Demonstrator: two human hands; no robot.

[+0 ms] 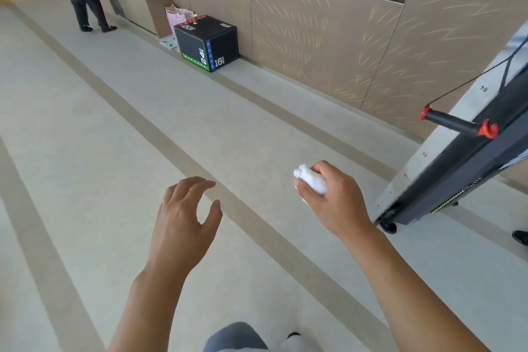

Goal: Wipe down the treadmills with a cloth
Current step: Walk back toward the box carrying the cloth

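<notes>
Left hand [183,214] loosely spread; right hand [331,200] fingers [323,168] curled tight.

arms: bare to past the elbows, no sleeves showing
hands: left hand [183,220], right hand [334,203], no gloves or rings
legs: grey-blue trousers [231,337]

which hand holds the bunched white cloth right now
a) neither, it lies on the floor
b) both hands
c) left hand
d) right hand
d: the right hand curls round the bunched white cloth, while the left hand hangs open and holds nothing.
</notes>
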